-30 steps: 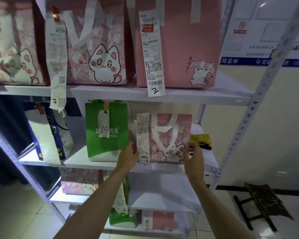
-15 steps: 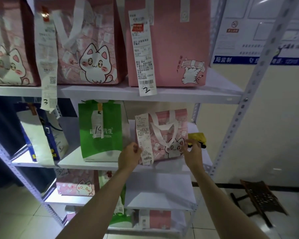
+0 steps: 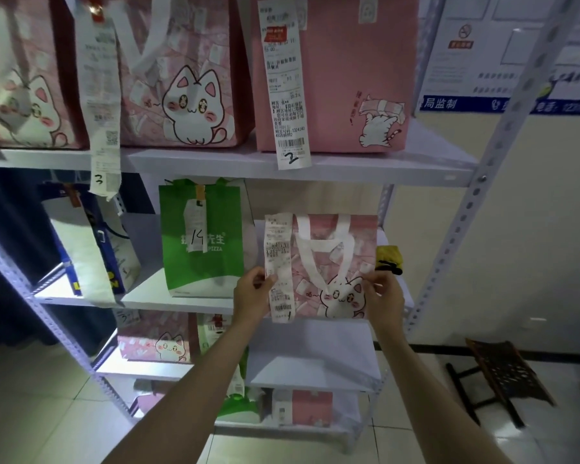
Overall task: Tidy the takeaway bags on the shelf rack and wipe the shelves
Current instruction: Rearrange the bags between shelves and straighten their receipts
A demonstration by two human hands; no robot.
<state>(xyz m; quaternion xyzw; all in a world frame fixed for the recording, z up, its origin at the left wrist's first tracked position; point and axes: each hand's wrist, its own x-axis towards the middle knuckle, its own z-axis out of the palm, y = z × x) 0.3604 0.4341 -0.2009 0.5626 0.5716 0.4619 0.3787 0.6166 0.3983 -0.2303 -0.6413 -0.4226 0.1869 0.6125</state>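
A small pink cat-print takeaway bag (image 3: 329, 262) with a long receipt stands at the right of the second shelf (image 3: 195, 301). My left hand (image 3: 252, 296) grips its lower left edge, thumb on the receipt. My right hand (image 3: 384, 296) grips its lower right edge. A green pizza bag (image 3: 201, 239) marked 14 stands just left of it. A yellow cloth (image 3: 387, 256) lies behind the pink bag at the right. Three large pink cat bags (image 3: 188, 78) fill the top shelf.
A blue and white bag (image 3: 91, 249) leans at the left of the second shelf. More pink and green bags sit on the lower shelves (image 3: 158, 343). The rack's perforated right post (image 3: 476, 195) runs diagonally. A dark folding stool (image 3: 506, 373) stands on the tiled floor at right.
Both hands have drawn the small pink bag forward to the shelf's front edge and straightened it upright. The camera shifted slightly left and down.
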